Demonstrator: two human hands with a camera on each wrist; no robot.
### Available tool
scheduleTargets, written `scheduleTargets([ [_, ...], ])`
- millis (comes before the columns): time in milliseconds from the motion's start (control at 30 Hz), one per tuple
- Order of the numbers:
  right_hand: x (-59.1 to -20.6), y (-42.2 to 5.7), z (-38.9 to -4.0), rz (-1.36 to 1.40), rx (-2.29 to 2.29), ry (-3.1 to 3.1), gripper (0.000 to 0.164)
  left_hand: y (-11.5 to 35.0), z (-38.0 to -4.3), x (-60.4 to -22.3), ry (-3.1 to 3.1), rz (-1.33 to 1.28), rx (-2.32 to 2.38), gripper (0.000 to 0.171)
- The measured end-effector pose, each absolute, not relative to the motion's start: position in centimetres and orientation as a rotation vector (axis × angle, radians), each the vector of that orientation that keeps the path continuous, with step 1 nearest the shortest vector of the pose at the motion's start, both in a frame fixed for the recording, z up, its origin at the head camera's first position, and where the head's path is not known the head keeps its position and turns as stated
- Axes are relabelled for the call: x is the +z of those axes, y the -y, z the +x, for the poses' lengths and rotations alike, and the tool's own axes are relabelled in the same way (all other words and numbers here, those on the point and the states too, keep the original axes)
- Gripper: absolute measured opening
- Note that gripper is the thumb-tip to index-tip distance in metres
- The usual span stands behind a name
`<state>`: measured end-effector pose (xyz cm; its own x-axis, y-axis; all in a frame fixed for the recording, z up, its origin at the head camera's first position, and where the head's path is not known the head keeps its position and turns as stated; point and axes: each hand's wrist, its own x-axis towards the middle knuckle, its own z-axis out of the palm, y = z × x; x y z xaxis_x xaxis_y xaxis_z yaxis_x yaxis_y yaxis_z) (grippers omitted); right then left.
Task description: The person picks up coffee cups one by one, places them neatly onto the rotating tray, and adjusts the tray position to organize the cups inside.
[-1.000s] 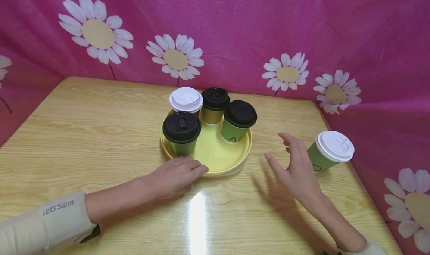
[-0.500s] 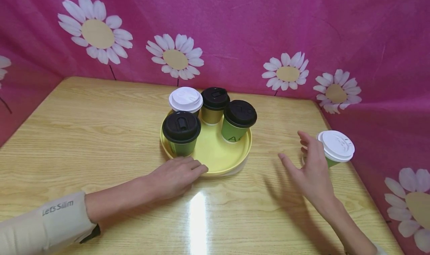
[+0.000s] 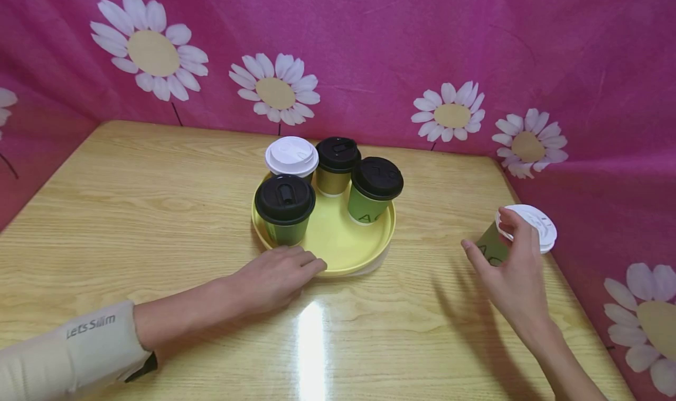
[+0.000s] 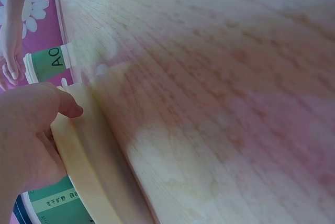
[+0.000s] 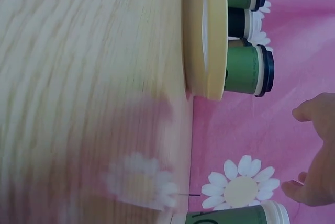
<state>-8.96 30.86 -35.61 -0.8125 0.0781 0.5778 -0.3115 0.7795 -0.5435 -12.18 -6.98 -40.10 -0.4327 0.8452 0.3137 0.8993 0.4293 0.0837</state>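
My left hand holds the near rim of a round yellow tray; in the left wrist view a fingertip lies on its outer wall, and the other fingers are partly hidden. To the right, my right hand is at a green paper cup with a white lid, thumb and fingers spread apart. The right wrist view shows that hand above the cup's lid, with a gap between. On the tray stand two green cups with black lids, one front left and one right.
Behind them on the tray are a white-lidded cup and a tan cup with a black lid. The wooden table meets a pink flowered cloth at its back and sides.
My right hand has moved rightward from beside the tray side of the white-lidded cup and now overlaps it in the head view. My left hand, the tray and its cups stay still.
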Motion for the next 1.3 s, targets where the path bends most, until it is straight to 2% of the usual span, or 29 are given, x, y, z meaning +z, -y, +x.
scheduleTargets([
  [700,-35.3,-33.5,-7.7,-0.063,0.922,2.230,0.077,7.2,-12.2,-40.2,2.467,-1.532,-0.341,0.036],
  [1300,-36.3,-35.7,-7.7,-0.311,0.959,2.183,0.085,7.3,-12.2,-40.2,2.461,-1.528,-0.345,0.029],
])
